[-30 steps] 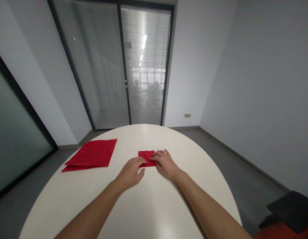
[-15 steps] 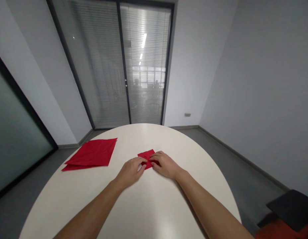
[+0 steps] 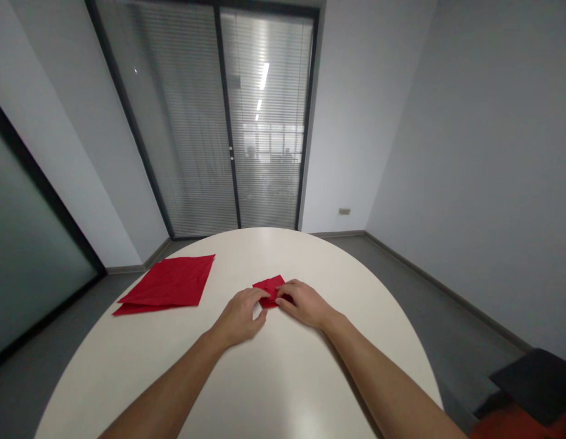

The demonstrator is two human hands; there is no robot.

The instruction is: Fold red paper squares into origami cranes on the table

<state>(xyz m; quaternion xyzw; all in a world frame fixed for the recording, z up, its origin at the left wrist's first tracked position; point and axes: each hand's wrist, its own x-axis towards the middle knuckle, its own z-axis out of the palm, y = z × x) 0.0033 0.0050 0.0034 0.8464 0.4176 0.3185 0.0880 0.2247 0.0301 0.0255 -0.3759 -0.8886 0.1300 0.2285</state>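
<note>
A small folded red napkin [image 3: 270, 285] lies on the white round table [image 3: 274, 384] in front of me. My left hand [image 3: 240, 317] pinches its near left edge with curled fingers. My right hand [image 3: 304, 303] grips its right side, fingers bent over the paper. Both hands hide the near half of the folded piece. A stack of flat red napkins [image 3: 171, 282] rests on the table to the left, away from both hands.
Glass sliding doors with blinds [image 3: 228, 122] stand beyond the table's far edge. Grey floor surrounds the table. A dark object [image 3: 537, 381] with something red beneath it sits at the lower right, off the table.
The folded napkin has been folded smaller; my fingers have curled from lying flat to pinching its near edges. Both hands drew slightly closer together.
</note>
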